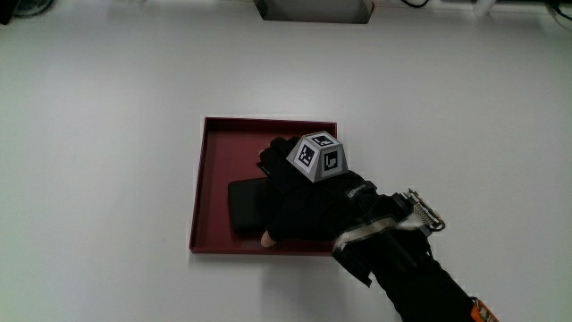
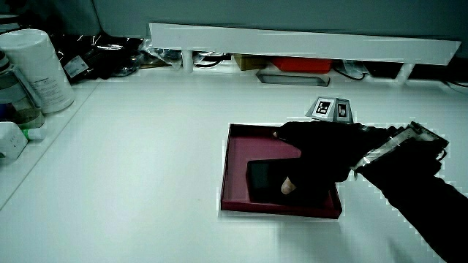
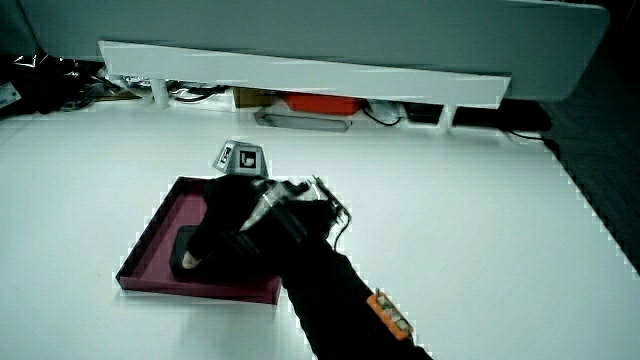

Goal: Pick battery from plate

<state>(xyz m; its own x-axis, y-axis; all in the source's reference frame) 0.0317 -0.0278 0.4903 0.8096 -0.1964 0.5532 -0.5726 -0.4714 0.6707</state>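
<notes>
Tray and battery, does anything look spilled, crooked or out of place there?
Nothing stands out. The battery lies flat in the tray, the hand is on it, and the tray sits flat on the table.

The battery [image 1: 243,206] is a flat, black, rectangular block with rounded corners, lying flat inside the plate [image 1: 214,143], in the part of it nearer the person. The plate is a square, shallow, dark red tray with a low raised rim, sitting level on the white bench [image 1: 98,143]. Only one end of the battery shows in the main view; the rest is covered. In both side views it appears as a dark slab [image 2: 265,178] [image 3: 186,246] on the plate's floor.
</notes>
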